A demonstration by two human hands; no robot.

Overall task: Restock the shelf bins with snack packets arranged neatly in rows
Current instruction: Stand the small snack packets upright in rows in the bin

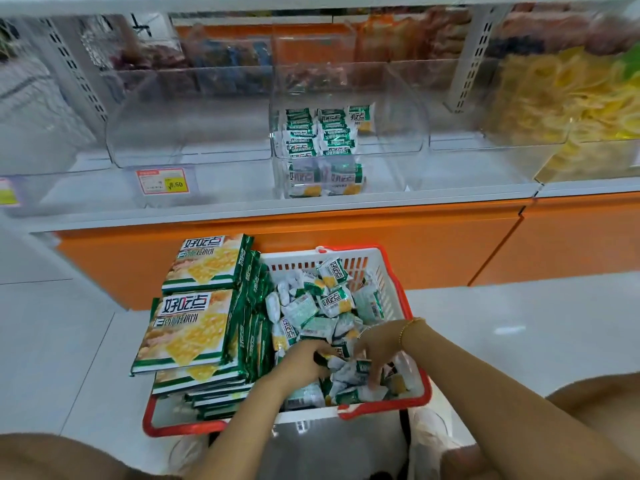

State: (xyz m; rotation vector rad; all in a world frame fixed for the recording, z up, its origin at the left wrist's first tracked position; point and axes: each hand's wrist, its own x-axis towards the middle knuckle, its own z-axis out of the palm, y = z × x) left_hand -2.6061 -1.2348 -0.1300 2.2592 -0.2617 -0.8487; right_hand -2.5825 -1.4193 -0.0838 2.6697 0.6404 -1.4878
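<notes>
Green-white snack packets (332,303) in basket (294,262) | left hand (300,359) grips some | right hand (375,345) curled round others

Shelf (311,206) up top, floor (519,323) below, both carrying stock.
On the shelf, clear bins side by side: empty bin (190,140) left, middle bin (398,133) part-filled, yellow-packed bin (512,133) at the right edge; a basket (287,259) sits on the floor.
</notes>
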